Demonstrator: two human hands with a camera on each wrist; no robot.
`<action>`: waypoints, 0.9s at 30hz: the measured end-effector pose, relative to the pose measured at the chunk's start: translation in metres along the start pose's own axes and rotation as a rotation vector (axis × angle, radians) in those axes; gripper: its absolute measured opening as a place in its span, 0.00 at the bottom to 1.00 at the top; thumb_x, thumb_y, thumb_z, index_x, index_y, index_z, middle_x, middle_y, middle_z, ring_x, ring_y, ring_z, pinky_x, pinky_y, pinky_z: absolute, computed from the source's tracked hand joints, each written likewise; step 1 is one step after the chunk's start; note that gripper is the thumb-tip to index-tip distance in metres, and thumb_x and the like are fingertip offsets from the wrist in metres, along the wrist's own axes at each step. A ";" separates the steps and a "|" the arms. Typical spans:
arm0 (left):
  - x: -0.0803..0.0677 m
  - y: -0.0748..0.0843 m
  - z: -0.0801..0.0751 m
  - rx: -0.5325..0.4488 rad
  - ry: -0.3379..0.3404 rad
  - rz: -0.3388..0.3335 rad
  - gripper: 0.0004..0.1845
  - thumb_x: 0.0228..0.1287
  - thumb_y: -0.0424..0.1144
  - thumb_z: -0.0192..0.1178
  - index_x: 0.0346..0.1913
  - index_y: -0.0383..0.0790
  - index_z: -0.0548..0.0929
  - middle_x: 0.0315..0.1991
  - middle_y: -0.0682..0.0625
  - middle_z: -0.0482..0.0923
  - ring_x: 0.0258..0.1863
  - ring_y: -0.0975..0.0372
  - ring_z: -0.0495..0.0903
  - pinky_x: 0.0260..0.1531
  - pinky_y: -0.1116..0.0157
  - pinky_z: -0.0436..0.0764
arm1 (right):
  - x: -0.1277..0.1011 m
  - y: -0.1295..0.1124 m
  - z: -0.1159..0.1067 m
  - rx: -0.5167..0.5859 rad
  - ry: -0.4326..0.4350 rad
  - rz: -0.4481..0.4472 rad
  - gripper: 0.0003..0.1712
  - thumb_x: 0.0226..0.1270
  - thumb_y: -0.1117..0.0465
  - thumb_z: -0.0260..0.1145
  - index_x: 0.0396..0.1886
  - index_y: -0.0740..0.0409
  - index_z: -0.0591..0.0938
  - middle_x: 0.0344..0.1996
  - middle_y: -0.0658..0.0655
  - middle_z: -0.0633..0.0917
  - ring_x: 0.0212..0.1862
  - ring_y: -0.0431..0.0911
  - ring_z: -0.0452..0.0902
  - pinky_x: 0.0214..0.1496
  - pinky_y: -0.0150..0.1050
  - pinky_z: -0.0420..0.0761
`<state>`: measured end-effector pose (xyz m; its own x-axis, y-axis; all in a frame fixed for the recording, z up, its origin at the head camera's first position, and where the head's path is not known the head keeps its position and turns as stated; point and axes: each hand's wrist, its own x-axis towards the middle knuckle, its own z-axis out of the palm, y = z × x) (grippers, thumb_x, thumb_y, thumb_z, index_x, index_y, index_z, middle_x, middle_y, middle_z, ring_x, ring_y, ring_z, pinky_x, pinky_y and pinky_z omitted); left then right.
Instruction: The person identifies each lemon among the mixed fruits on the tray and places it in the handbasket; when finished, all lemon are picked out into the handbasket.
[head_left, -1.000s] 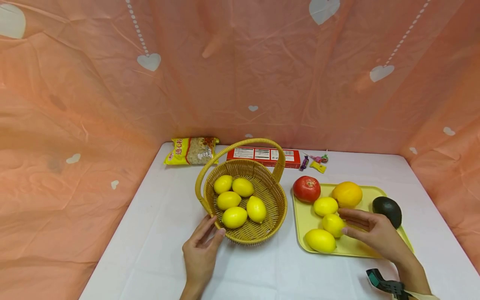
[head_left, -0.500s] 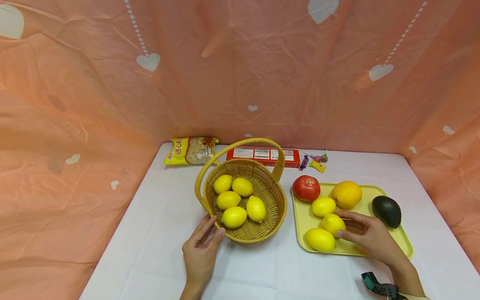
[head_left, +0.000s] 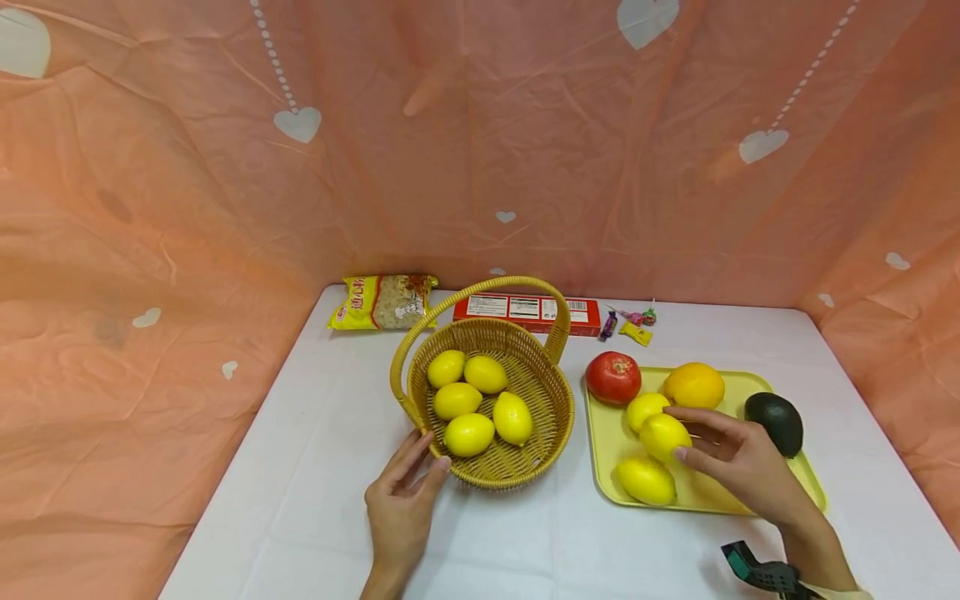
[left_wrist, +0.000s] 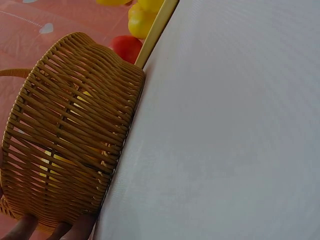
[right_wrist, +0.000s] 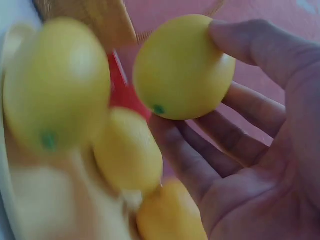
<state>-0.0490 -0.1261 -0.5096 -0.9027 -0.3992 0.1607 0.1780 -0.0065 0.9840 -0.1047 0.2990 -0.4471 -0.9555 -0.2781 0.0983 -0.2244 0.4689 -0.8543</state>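
Observation:
My right hand (head_left: 675, 433) pinches a yellow lemon (head_left: 658, 435) between thumb and fingers, held just above the yellow tray (head_left: 600, 450). The right wrist view shows this lemon (right_wrist: 175, 65) against my curled fingers (right_wrist: 240, 130). Two more lemons (head_left: 645, 482) lie on the tray, with a red fruit (head_left: 612, 377), an orange (head_left: 693, 385) and a dark avocado (head_left: 775, 421). My left hand (head_left: 435, 450) rests with straight fingers on the near left wall of the wicker basket (head_left: 558, 417), which holds several lemons. Its fingertips (left_wrist: 50, 231) touch the basket wall (left_wrist: 70, 135).
A yellow snack bag (head_left: 382, 302), a red box (head_left: 528, 313) and small wrapped candies (head_left: 630, 325) lie along the back of the white table (head_left: 315, 467). Orange cloth walls close in the back and both sides. The basket's handle (head_left: 480, 287) arches over it.
My right hand has closed on the middle lemon and lifted it a little off the tray, up and left. The left hand and the basket have stayed still.

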 end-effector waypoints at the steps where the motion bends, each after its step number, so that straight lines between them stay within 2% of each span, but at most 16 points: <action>1: 0.000 0.000 0.000 -0.001 0.000 0.001 0.22 0.66 0.22 0.74 0.62 0.28 0.89 0.71 0.32 0.79 0.61 0.70 0.87 0.56 0.70 0.89 | 0.003 -0.004 0.004 0.019 -0.016 -0.022 0.26 0.76 0.67 0.74 0.70 0.63 0.83 0.59 0.30 0.85 0.57 0.28 0.85 0.57 0.22 0.87; 7: 0.000 0.000 -0.001 -0.004 0.002 -0.003 0.22 0.66 0.22 0.75 0.62 0.29 0.89 0.71 0.33 0.79 0.61 0.69 0.87 0.56 0.70 0.89 | 0.026 -0.030 0.037 0.148 -0.164 -0.127 0.25 0.75 0.69 0.74 0.69 0.59 0.85 0.60 0.50 0.90 0.57 0.41 0.89 0.63 0.28 0.88; 10: 0.000 0.000 0.000 -0.002 0.003 -0.009 0.22 0.66 0.22 0.75 0.62 0.29 0.89 0.71 0.33 0.79 0.61 0.69 0.87 0.56 0.70 0.89 | 0.038 -0.040 0.055 0.172 -0.225 -0.172 0.25 0.74 0.68 0.75 0.69 0.54 0.86 0.61 0.53 0.90 0.59 0.42 0.88 0.66 0.30 0.87; 13: 0.000 0.001 0.000 -0.002 0.001 -0.011 0.22 0.66 0.22 0.75 0.63 0.28 0.88 0.71 0.33 0.79 0.61 0.69 0.87 0.56 0.70 0.89 | 0.050 -0.049 0.073 0.168 -0.270 -0.213 0.25 0.74 0.65 0.76 0.68 0.51 0.87 0.61 0.51 0.90 0.60 0.43 0.88 0.68 0.31 0.86; 20: 0.000 0.002 0.001 -0.018 -0.002 -0.018 0.22 0.65 0.21 0.74 0.63 0.28 0.88 0.72 0.33 0.79 0.63 0.62 0.88 0.57 0.68 0.89 | 0.071 -0.072 0.110 -0.005 -0.318 -0.321 0.25 0.69 0.56 0.82 0.64 0.46 0.89 0.59 0.46 0.91 0.52 0.39 0.86 0.56 0.39 0.93; 24: 0.000 0.003 0.001 -0.008 -0.002 -0.021 0.23 0.65 0.22 0.74 0.63 0.28 0.88 0.72 0.33 0.79 0.63 0.60 0.88 0.56 0.69 0.89 | 0.077 -0.083 0.130 -0.088 -0.345 -0.354 0.24 0.68 0.53 0.83 0.63 0.44 0.90 0.58 0.43 0.92 0.57 0.38 0.86 0.62 0.44 0.92; 27: 0.000 0.003 0.001 -0.003 0.003 -0.020 0.22 0.65 0.22 0.75 0.63 0.28 0.88 0.72 0.33 0.79 0.63 0.60 0.88 0.56 0.69 0.90 | 0.080 -0.088 0.142 -0.127 -0.342 -0.381 0.24 0.68 0.52 0.83 0.63 0.45 0.90 0.58 0.43 0.91 0.58 0.39 0.86 0.65 0.44 0.90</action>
<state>-0.0492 -0.1254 -0.5068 -0.9048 -0.4019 0.1408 0.1612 -0.0171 0.9868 -0.1339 0.1165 -0.4365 -0.6893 -0.6965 0.1994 -0.5853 0.3731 -0.7199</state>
